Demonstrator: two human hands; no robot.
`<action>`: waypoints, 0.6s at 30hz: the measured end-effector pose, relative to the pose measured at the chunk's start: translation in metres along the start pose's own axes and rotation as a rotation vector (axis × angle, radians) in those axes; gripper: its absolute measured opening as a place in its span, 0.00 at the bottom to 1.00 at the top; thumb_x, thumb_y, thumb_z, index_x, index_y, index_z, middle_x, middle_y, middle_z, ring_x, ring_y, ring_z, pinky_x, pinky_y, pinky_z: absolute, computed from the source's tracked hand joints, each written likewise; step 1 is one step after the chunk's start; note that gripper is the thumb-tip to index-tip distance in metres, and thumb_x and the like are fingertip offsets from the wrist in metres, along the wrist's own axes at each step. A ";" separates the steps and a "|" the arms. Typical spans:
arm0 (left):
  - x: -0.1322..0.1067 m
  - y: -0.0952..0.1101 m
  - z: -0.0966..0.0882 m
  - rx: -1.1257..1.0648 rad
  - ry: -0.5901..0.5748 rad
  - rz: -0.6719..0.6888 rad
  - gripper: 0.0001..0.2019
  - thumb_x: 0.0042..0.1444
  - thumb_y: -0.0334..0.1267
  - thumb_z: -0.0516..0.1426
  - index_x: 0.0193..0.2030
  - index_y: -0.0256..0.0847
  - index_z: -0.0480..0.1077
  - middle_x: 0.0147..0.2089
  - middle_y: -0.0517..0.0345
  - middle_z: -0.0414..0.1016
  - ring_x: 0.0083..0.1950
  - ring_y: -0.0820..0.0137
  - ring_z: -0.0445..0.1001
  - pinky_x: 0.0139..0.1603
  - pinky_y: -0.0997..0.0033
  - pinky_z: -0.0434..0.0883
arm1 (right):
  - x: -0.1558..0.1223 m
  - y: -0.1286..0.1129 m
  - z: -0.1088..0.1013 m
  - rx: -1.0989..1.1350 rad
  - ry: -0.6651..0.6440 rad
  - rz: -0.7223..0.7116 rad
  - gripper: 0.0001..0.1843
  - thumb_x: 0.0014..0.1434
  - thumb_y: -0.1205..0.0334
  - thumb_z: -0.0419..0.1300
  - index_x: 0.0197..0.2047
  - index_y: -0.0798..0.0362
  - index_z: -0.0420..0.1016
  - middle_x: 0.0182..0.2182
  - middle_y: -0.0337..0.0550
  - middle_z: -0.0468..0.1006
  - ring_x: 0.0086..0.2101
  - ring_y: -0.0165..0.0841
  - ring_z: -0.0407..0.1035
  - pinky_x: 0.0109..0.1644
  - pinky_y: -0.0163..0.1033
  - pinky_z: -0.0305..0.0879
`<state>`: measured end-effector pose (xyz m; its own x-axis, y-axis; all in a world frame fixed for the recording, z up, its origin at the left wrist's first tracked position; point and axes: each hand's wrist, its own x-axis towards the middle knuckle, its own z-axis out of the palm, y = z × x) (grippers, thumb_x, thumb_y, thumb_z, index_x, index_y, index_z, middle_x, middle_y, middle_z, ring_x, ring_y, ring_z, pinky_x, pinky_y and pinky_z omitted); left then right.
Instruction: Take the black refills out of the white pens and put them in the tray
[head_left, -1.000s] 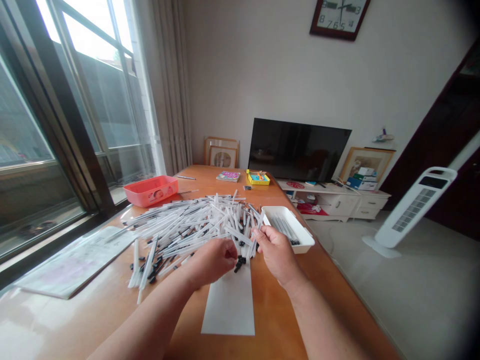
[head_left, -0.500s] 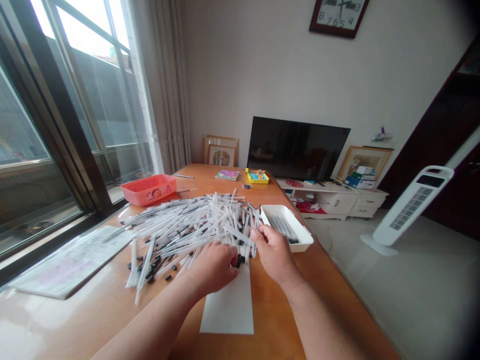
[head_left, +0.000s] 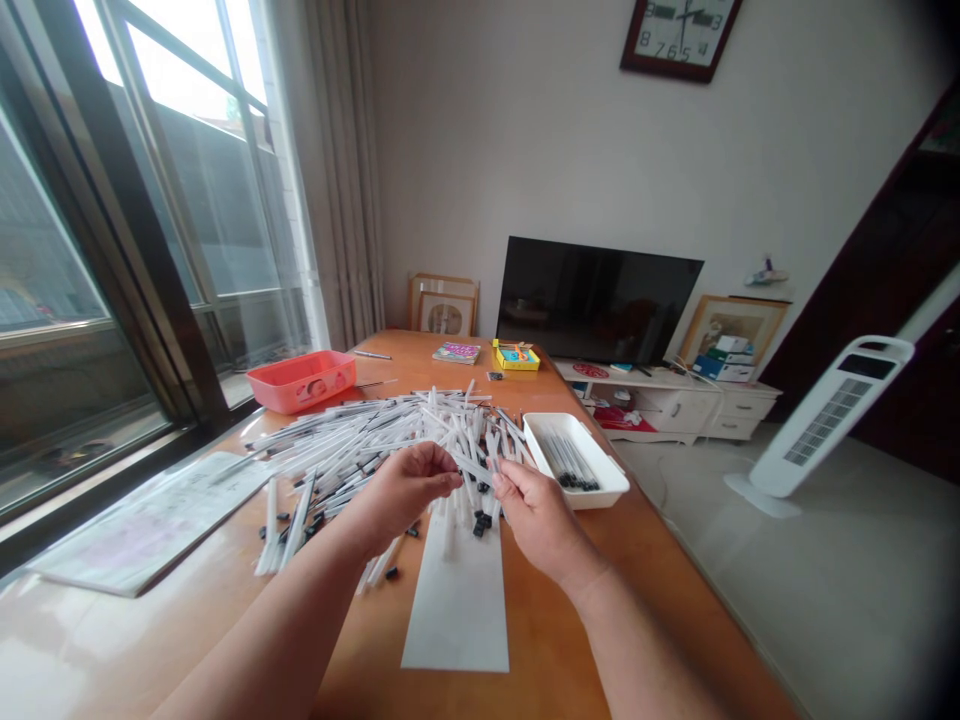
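Many slim translucent tubes (head_left: 442,425) heaped; right hand (head_left: 536,508) pinching one tube (head_left: 493,466); left hand (head_left: 409,490) curled, contents unclear

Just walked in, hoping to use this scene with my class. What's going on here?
A person is working at a heap of pale tubes on a table. The right hand pinches what looks like one tube; whether the left hand holds anything is unclear. Beneath them is a white sheet, with black pieces at its far end. The white tray holds thin, dark-ended rods.
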<state>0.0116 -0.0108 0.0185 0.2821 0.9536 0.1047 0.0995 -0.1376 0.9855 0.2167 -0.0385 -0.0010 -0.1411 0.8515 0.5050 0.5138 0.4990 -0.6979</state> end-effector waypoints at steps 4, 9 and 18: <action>-0.001 0.007 -0.007 -0.223 0.030 -0.040 0.12 0.47 0.37 0.67 0.37 0.38 0.73 0.34 0.58 0.74 0.35 0.73 0.69 0.40 0.72 0.63 | -0.002 0.002 0.002 -0.081 -0.079 -0.043 0.13 0.68 0.57 0.52 0.44 0.50 0.78 0.37 0.46 0.78 0.38 0.37 0.70 0.43 0.39 0.63; 0.000 0.006 -0.012 -0.282 0.062 -0.061 0.12 0.48 0.35 0.67 0.39 0.38 0.73 0.36 0.57 0.74 0.35 0.73 0.70 0.39 0.72 0.63 | -0.004 -0.002 0.001 -0.144 -0.184 -0.064 0.14 0.69 0.59 0.51 0.43 0.51 0.77 0.38 0.46 0.77 0.38 0.36 0.70 0.42 0.37 0.63; -0.001 0.009 -0.009 -0.301 0.068 -0.048 0.13 0.46 0.36 0.69 0.37 0.37 0.74 0.34 0.58 0.75 0.34 0.74 0.70 0.39 0.72 0.63 | -0.006 -0.007 0.003 -0.118 -0.249 -0.078 0.13 0.68 0.60 0.53 0.44 0.50 0.79 0.38 0.45 0.79 0.38 0.37 0.71 0.43 0.38 0.62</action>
<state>0.0032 -0.0109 0.0287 0.2182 0.9743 0.0559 -0.1785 -0.0164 0.9838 0.2116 -0.0466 -0.0008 -0.3802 0.8320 0.4040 0.5860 0.5547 -0.5908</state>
